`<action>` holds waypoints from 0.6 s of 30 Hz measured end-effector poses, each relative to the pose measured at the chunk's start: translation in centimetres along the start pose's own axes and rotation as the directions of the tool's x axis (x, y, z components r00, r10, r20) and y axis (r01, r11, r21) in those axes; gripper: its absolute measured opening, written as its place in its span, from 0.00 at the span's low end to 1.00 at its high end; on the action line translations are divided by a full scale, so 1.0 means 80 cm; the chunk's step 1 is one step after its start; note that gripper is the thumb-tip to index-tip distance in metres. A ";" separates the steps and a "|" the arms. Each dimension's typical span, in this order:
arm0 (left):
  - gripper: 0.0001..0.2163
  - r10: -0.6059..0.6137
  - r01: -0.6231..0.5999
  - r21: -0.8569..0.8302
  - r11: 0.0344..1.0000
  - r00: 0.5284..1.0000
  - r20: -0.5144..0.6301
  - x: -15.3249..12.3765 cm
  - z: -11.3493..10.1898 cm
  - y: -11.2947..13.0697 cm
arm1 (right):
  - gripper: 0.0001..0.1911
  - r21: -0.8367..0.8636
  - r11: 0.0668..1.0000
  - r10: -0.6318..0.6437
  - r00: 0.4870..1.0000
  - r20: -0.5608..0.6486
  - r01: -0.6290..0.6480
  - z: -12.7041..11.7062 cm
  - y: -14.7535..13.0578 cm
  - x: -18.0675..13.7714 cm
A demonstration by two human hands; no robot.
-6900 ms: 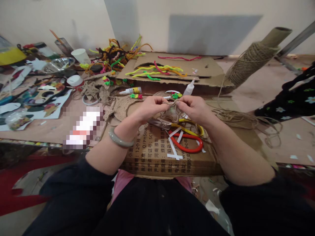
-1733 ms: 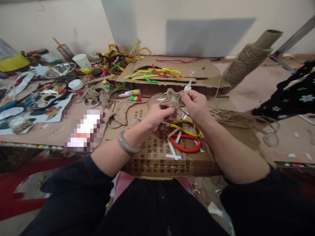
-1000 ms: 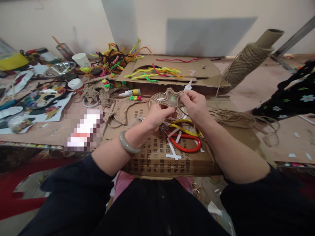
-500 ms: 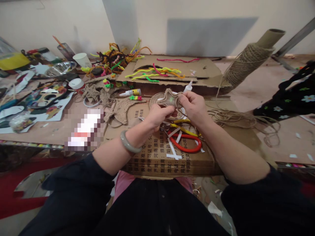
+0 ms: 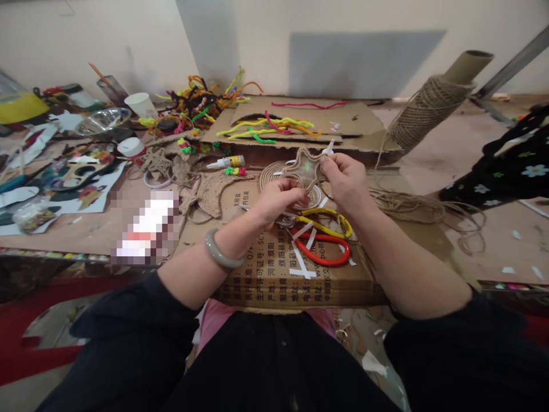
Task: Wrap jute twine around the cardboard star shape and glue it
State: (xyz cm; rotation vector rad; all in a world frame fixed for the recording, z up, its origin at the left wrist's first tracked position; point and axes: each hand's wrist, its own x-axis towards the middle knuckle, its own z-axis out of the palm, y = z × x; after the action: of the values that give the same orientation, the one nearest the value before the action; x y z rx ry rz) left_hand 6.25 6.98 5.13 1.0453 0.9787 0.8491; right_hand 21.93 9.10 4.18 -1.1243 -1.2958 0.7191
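Between my two hands is a star edged with jute twine [image 5: 306,170], raised over the cardboard box. My left hand [image 5: 281,200] pinches its lower left part. My right hand [image 5: 345,177] grips its right side, with fingers closed. A white glue nozzle [image 5: 329,147] shows just behind my right fingers; whether that hand holds it I cannot tell. Behind the star lies a coiled twine disc [image 5: 272,174], partly hidden. Scissors with red and yellow handles [image 5: 323,257] rest on the box below my hands, among white paper strips [image 5: 302,272].
A printed cardboard box [image 5: 257,274] serves as work surface. At the right stands a large twine spool [image 5: 433,109], its loose twine [image 5: 407,209] trailing to the box. Left lie a twine crescent [image 5: 210,194], a small glue bottle [image 5: 229,162] and a blurred-out bright object [image 5: 148,229]. Coloured pipe cleaners [image 5: 274,127] lie behind.
The star has been turned and lifted slightly, so more of its face shows. My right hand has shifted a little to the right; my left hand stays near the lower edge.
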 end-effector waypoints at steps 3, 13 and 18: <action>0.02 0.014 -0.014 0.027 1.000 1.000 -0.018 0.001 0.000 -0.002 | 0.24 -0.016 1.000 -0.001 1.000 0.003 0.001 0.000 0.001 0.000; 0.03 0.033 -0.031 0.048 0.998 0.999 -0.041 0.003 0.000 -0.003 | 0.23 -0.051 0.999 -0.008 1.000 0.007 0.009 0.001 0.004 -0.001; 0.03 0.043 -0.042 0.032 0.999 0.998 -0.050 0.002 0.001 -0.003 | 0.23 -0.049 0.999 -0.011 1.000 0.009 0.011 0.002 0.005 -0.002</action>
State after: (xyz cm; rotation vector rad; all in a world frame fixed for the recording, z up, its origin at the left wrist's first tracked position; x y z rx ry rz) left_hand 6.40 7.08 4.91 1.0789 1.0185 0.9013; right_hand 21.84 9.11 3.75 -1.1538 -1.3321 0.6883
